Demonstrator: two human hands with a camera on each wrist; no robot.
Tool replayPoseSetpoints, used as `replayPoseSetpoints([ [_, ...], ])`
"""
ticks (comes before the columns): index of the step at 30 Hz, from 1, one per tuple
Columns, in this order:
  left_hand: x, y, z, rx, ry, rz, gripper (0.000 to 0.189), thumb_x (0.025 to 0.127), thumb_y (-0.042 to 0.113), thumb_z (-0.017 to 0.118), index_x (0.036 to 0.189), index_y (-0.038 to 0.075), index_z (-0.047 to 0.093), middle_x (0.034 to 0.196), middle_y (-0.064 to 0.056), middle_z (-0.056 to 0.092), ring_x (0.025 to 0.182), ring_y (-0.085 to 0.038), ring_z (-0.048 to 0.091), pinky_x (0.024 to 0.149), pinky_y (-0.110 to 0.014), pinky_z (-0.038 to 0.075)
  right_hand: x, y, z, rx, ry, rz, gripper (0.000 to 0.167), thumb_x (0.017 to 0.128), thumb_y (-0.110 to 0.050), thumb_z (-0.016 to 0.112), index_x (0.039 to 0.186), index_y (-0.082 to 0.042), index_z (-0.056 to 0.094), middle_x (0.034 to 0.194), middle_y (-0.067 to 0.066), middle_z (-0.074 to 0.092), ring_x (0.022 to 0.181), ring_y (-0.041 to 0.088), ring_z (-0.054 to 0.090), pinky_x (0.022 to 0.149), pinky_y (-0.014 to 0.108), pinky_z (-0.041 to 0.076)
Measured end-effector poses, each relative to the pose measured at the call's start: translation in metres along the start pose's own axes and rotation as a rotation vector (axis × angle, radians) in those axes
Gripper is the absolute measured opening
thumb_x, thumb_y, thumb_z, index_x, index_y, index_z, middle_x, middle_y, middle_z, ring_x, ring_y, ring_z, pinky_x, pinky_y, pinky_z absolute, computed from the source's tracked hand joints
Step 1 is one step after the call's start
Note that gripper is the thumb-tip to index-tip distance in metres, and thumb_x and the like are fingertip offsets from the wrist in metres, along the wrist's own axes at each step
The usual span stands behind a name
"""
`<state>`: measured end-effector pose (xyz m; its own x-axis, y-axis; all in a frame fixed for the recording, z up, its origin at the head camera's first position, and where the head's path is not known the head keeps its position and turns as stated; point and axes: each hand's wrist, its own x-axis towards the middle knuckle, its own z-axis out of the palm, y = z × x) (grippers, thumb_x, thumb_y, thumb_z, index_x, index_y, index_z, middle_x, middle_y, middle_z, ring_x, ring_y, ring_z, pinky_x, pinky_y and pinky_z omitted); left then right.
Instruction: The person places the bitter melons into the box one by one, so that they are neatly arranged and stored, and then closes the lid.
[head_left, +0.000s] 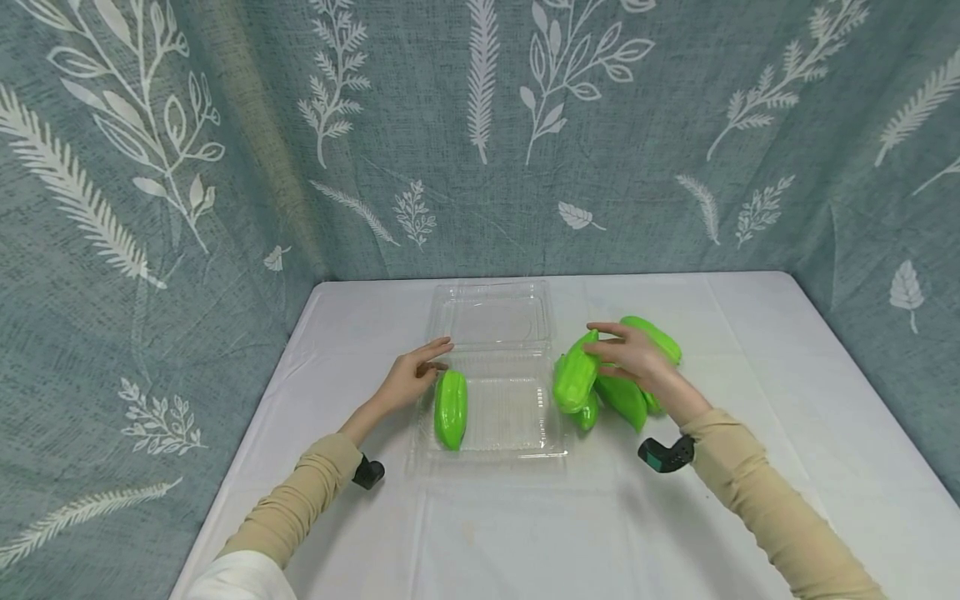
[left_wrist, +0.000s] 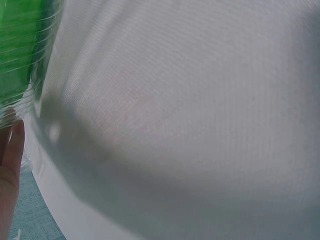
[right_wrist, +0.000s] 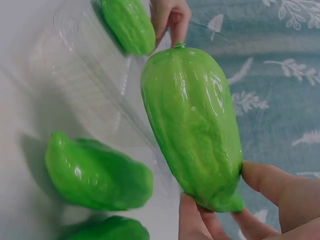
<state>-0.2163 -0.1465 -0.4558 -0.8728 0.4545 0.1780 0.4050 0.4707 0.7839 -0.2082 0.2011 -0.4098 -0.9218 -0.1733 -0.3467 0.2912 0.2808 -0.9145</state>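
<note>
My right hand (head_left: 633,354) pinches a glossy, ribbed green papaya (right_wrist: 192,125) by its pointed end, with the stem end toward the container. Several more green papayas (right_wrist: 97,172) lie on the table beneath and beside this hand. A clear plastic container (head_left: 510,408) stands open to the left of them, and one green papaya (head_left: 451,410) lies along its left side. At the container's left back corner, my left hand (head_left: 408,375) pinches the plastic edge. In the left wrist view only part of this hand (left_wrist: 11,160) shows, fingertips at the ridged plastic wall.
The container's lid (head_left: 491,315) is folded back flat toward the rear of the table. White cloth covers the table (head_left: 480,533). A blue-green curtain (head_left: 450,167) with white leaf prints hangs behind and at both sides. Each wrist wears a small black camera (head_left: 666,454).
</note>
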Motion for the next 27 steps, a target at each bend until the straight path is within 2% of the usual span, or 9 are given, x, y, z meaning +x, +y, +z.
replayPoseSetpoints([
  [7,0.001,-0.003,0.0,-0.015,0.001,-0.004,0.047,0.086,-0.019,0.043,0.133,-0.014,0.044,0.145,-0.031,0.035,0.108,-0.046,0.06,0.096,-0.048,0.052,0.003,-0.002,0.014,-0.007,-0.014,-0.01,0.058,0.095,-0.017,0.055,0.147,-0.006,0.032,0.143,0.027,0.039,0.123,0.034,0.05,0.108,0.043,0.046],
  [15,0.009,-0.044,0.008,-0.005,0.019,0.02,0.049,0.088,-0.017,0.043,0.136,-0.008,0.045,0.148,-0.025,0.035,0.108,-0.04,0.062,0.094,-0.042,0.055,0.011,-0.004,0.031,0.01,-0.036,-0.013,0.056,0.094,-0.015,0.056,0.146,-0.006,0.036,0.141,0.027,0.042,0.121,0.033,0.053,0.106,0.044,0.047],
  [22,0.009,-0.045,0.007,0.002,0.012,0.018,0.049,0.088,-0.014,0.045,0.136,-0.006,0.046,0.148,-0.024,0.036,0.108,-0.038,0.063,0.095,-0.037,0.055,0.014,-0.007,0.047,-0.007,-0.018,-0.013,0.054,0.093,-0.014,0.058,0.143,-0.006,0.04,0.137,0.026,0.047,0.108,0.024,0.06,0.102,0.041,0.051],
  [27,0.009,-0.043,0.006,0.011,0.015,0.001,0.05,0.088,-0.014,0.045,0.137,-0.004,0.046,0.149,-0.023,0.036,0.108,-0.037,0.063,0.094,-0.038,0.056,0.02,-0.008,0.058,-0.018,-0.021,-0.012,0.055,0.091,-0.016,0.061,0.142,-0.006,0.043,0.136,0.025,0.047,0.112,0.027,0.059,0.1,0.039,0.053],
])
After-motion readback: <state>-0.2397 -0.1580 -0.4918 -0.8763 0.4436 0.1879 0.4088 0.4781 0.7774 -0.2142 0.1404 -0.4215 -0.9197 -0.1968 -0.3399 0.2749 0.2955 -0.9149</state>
